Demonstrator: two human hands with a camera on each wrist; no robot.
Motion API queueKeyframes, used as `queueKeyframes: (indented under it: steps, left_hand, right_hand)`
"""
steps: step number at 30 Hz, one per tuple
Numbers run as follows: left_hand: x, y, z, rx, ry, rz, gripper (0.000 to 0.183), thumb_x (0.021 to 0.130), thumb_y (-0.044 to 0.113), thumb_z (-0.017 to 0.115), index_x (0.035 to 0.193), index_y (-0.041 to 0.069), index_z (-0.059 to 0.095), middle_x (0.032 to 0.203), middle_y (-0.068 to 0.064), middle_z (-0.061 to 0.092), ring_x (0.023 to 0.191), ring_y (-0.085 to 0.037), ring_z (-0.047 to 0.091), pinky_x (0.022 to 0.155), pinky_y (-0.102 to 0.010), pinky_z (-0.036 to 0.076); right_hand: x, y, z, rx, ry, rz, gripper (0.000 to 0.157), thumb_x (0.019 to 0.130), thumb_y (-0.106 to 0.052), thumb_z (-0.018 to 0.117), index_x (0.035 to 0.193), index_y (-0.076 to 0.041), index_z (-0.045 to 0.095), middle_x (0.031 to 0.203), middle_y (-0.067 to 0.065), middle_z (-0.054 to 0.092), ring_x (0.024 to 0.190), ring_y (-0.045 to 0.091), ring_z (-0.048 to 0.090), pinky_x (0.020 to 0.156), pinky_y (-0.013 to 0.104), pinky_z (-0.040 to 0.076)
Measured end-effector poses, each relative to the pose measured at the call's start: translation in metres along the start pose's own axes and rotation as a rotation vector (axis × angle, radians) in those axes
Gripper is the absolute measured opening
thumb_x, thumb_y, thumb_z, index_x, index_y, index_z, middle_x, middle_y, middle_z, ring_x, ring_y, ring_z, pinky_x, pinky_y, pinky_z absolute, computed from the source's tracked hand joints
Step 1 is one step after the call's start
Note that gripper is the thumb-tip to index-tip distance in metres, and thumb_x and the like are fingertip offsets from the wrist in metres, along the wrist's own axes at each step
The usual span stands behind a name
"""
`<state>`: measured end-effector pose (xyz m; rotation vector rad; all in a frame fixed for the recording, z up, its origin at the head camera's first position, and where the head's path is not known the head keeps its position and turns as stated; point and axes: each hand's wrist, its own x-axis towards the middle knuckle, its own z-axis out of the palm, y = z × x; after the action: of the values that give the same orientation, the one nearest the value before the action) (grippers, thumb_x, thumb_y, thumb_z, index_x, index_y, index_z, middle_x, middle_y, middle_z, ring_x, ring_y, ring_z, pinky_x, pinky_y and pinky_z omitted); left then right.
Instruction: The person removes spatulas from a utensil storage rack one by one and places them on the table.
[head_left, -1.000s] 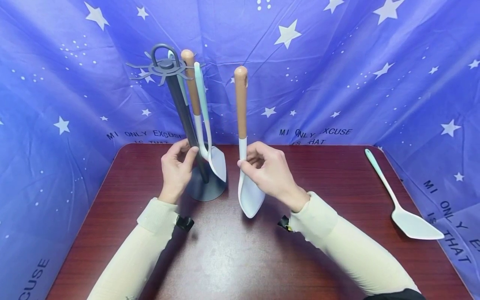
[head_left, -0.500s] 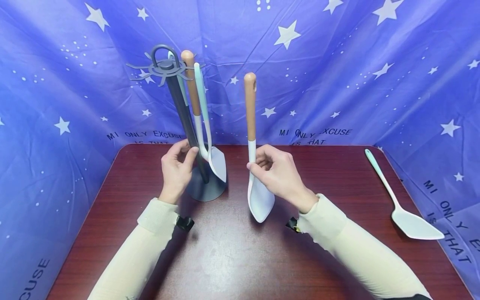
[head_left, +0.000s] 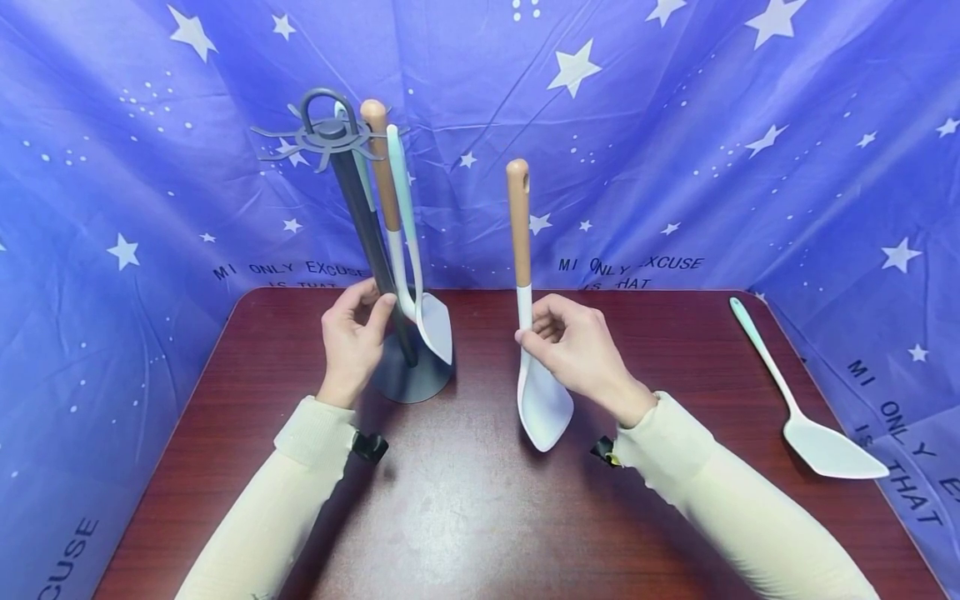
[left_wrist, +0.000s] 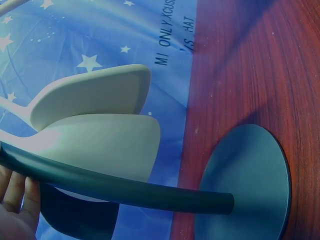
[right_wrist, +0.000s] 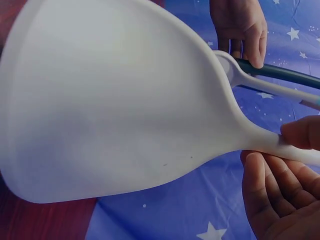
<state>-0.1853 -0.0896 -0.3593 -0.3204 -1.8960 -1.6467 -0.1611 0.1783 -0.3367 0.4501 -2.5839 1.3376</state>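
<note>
My left hand grips the post of a dark grey utensil stand, low down above its round base. Several utensils hang from the stand's hooks, among them a mint-handled turner and a brown-handled utensil. In the left wrist view, pale turner blades hang beside the post. My right hand pinches the white neck of a spatula with a brown handle. It is held upright, blade down, to the right of the stand and apart from it. Its broad white blade fills much of the right wrist view.
A second mint-handled turner lies at the table's right edge, its blade reaching the rim. The dark red wooden table is bordered by a blue star-printed cloth at the back and sides.
My right hand has carried the brown-handled spatula to the right and slightly lower, away from the stand. The left hand, the stand and the hanging utensils look unmoved.
</note>
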Motion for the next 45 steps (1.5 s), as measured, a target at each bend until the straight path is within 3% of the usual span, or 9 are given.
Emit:
queueKeyframes:
  steps: [21, 45]
  left_hand:
    - [0.001, 0.000, -0.001, -0.012, 0.000, 0.000, 0.019, 0.084, -0.010, 0.065, 0.102, -0.016, 0.063, 0.084, -0.029, 0.065, 0.073, -0.009, 0.060, 0.068, -0.019, 0.051]
    - [0.000, -0.001, -0.001, -0.013, -0.005, 0.003, 0.020, 0.084, -0.009, 0.066, 0.103, -0.016, 0.063, 0.086, -0.030, 0.066, 0.074, -0.009, 0.061, 0.070, -0.018, 0.051]
  right_hand:
    - [-0.005, 0.014, -0.014, -0.094, -0.082, 0.079, 0.009, 0.081, -0.013, 0.072, 0.087, -0.012, 0.065, 0.076, -0.002, 0.066, 0.069, 0.014, 0.060, 0.063, 0.030, 0.051]
    - [-0.013, 0.036, -0.033, -0.187, -0.085, 0.142, 0.010, 0.081, -0.012, 0.073, 0.085, -0.012, 0.063, 0.074, -0.001, 0.065, 0.067, 0.015, 0.060, 0.058, 0.028, 0.048]
